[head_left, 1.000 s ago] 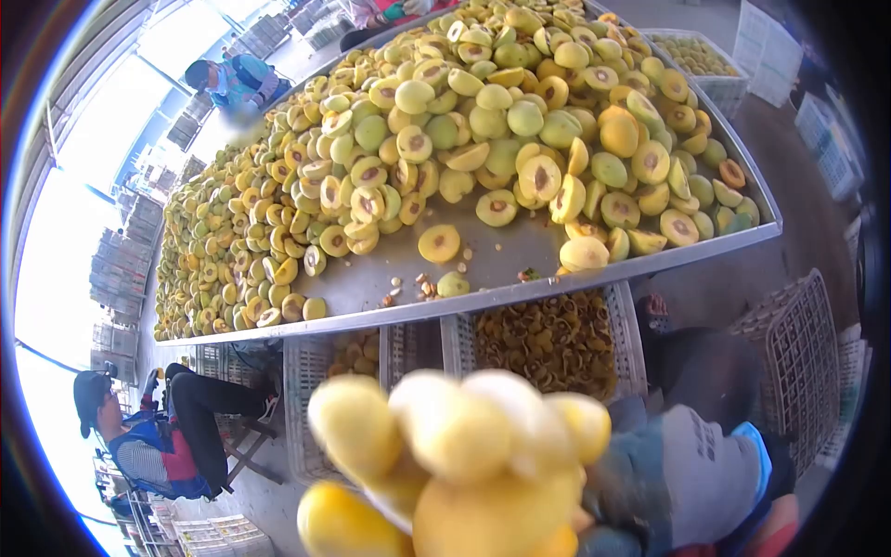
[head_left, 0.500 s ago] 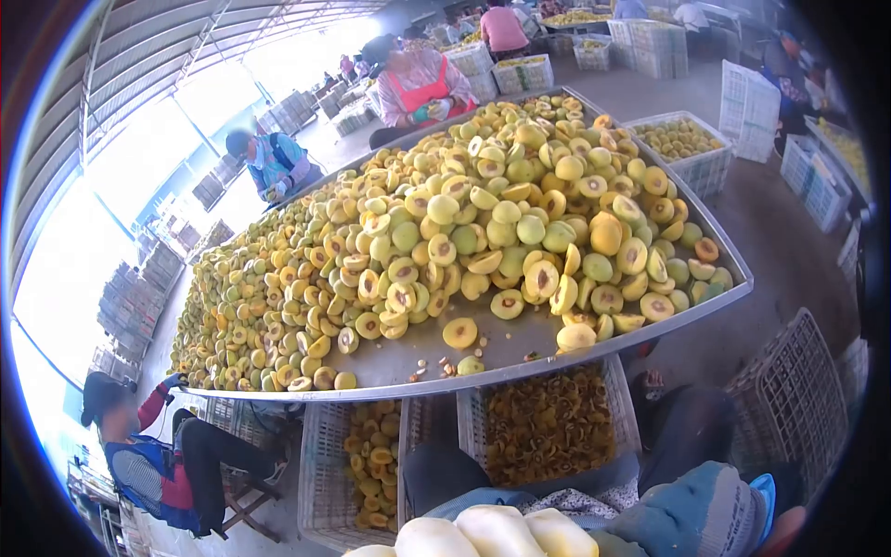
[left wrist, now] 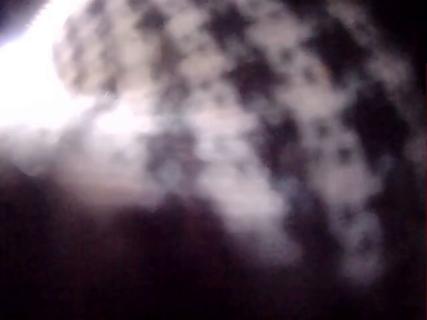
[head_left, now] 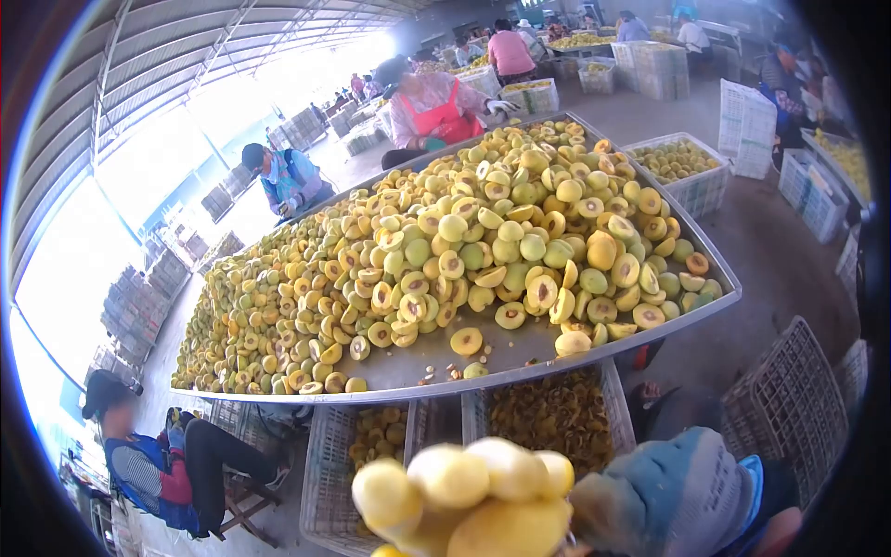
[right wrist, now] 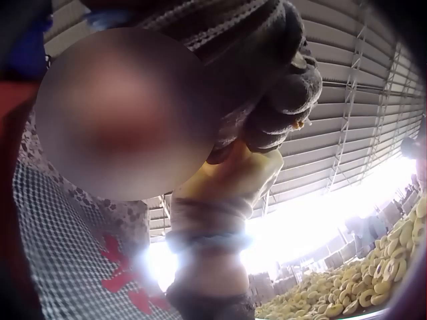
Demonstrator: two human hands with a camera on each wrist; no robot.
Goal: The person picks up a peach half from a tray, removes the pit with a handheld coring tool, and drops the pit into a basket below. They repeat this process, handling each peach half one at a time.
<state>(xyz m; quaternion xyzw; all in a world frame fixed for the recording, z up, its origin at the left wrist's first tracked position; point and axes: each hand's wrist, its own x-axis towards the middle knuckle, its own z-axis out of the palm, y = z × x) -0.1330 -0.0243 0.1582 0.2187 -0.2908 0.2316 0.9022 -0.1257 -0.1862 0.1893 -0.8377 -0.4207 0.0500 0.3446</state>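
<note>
My left hand (head_left: pixel 441 520), in a pale yellow glove, is near the bottom of the head view with the fingers curled toward me. Its fingers close around a rounded yellow piece (head_left: pixel 513 534) that looks like a peach half, blurred by nearness. Close at its right is my right hand (head_left: pixel 664 492), in a worn teal and grey glove. The right wrist view shows the right glove's curled fingers (right wrist: pixel 290 93) just above the left glove (right wrist: pixel 213 207); I cannot tell what they hold. The left wrist view shows only blurred checked cloth.
A metal-rimmed table (head_left: pixel 418 393) bears a large heap of peach halves (head_left: pixel 492 241). Below its near edge stand a crate of peach halves (head_left: pixel 320 455) and a crate of brownish scraps (head_left: pixel 622 408). An upended crate (head_left: pixel 789 399) is at right. Several people work around.
The head view has lifted to show more background. My hands dipped at the bottom edge, then rose again. The worker at left took a hand off the table corner; the red-aproned one extends a hand.
</note>
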